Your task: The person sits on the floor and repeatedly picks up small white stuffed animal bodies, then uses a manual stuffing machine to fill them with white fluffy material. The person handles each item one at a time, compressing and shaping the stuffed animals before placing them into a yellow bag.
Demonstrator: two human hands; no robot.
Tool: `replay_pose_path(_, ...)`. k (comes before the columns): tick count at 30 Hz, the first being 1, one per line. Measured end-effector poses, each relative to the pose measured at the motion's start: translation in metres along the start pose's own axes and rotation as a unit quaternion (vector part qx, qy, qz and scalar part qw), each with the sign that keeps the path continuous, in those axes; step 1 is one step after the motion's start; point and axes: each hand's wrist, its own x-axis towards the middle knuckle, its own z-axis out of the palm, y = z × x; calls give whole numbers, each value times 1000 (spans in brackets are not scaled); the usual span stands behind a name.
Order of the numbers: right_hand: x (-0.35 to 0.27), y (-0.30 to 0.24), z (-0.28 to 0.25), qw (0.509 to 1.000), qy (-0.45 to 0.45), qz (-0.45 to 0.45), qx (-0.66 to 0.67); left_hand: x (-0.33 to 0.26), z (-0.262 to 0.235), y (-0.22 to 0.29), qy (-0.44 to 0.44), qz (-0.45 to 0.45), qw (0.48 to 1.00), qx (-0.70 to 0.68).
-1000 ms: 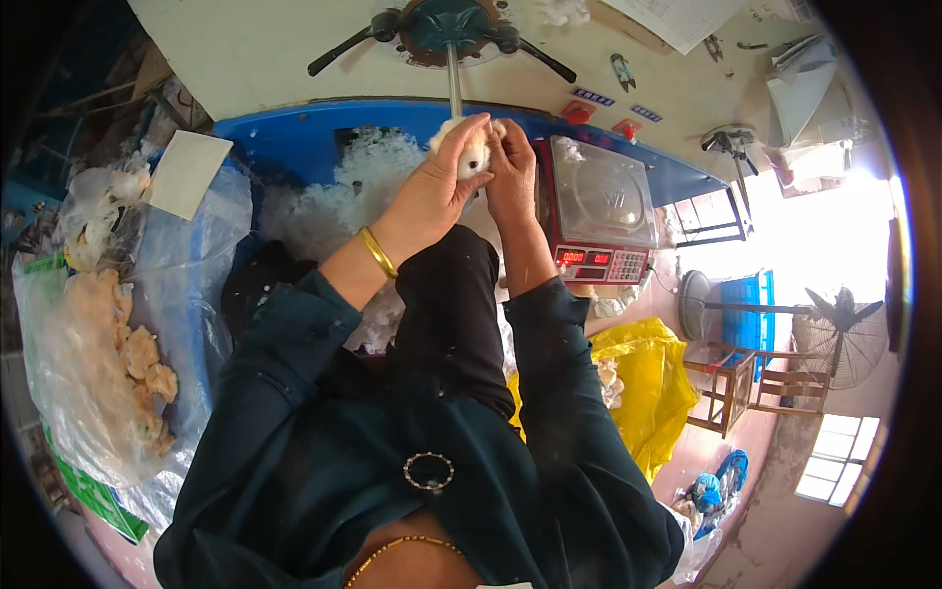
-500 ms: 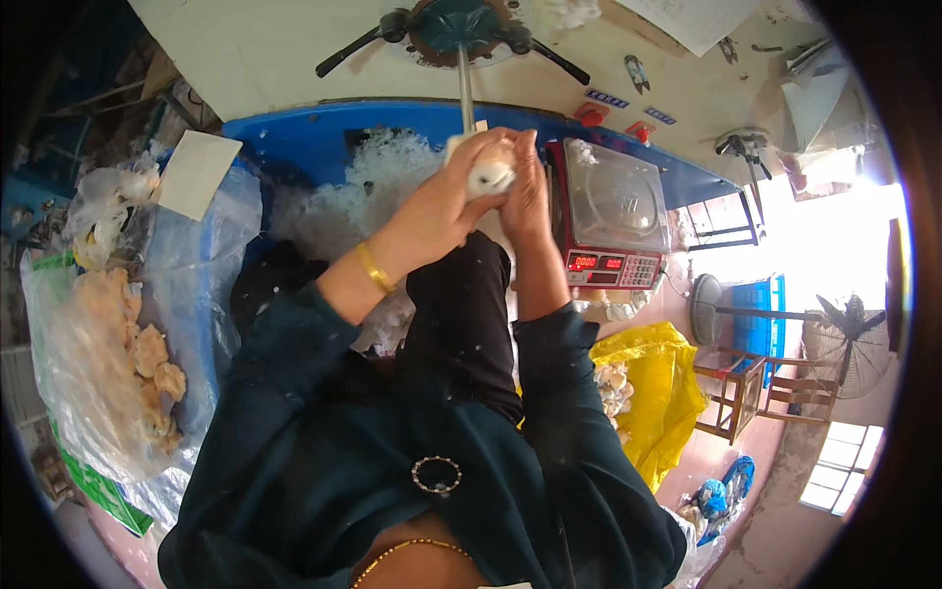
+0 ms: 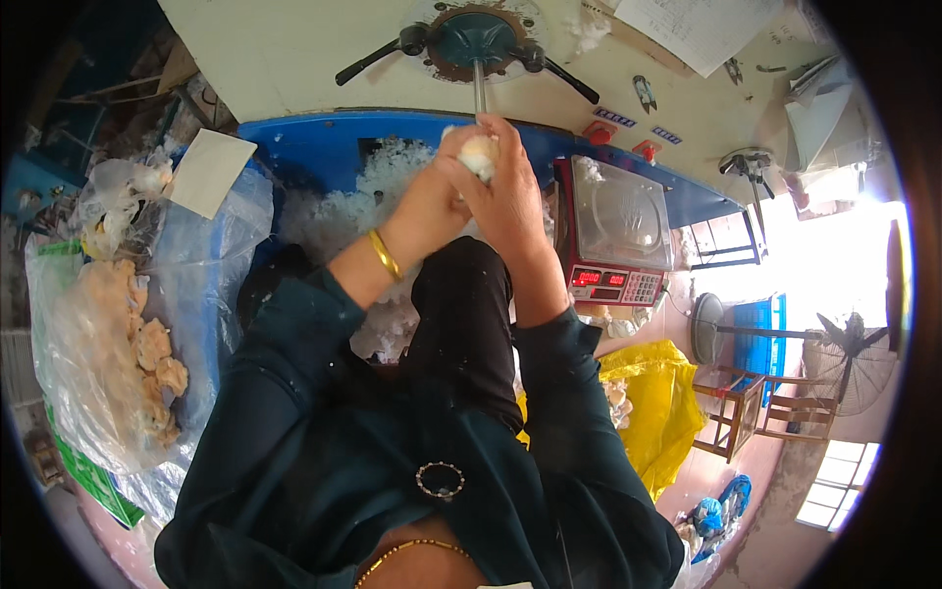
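A small plush toy piece (image 3: 479, 155), white and peach, is held between my two hands just below a metal tube (image 3: 479, 86). My left hand (image 3: 430, 204), below a gold bangle, closes round its left side. From the right, my right hand (image 3: 510, 187) wraps over it with bent fingers. The tube runs down from a round fitting with two black handles (image 3: 478, 41). Fingers cover much of the toy, so I cannot tell whether the tube's end is inside it. Loose white stuffing (image 3: 329, 211) lies in the blue trough (image 3: 304, 137) beneath.
Right of my hands stands a red digital scale (image 3: 616, 231) with a clear tray. Peach plush pieces (image 3: 147, 358) fill a plastic bag at the left. A yellow sack (image 3: 657, 402) lies at lower right. Red switches (image 3: 600, 133) and thread snips (image 3: 644, 93) are on the machine's pale panel.
My hands have turned the plush piece, so its dark eye spot no longer shows. My right hand now reaches further over it. The whole view has shifted slightly.
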Motion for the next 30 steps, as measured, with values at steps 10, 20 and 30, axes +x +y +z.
replay_pose_path(10,2,22,6,993,16,40,108,0,10,-15,-76,-79,993,35)
replay_pose_path(20,-101,67,-43,997,18,73,-26,-99,-56,2,-29,-54,977,205)
replay_pose_path(30,-225,187,-212,804,-271,440,-294,-311,-427,-79,217,-461,522,684)
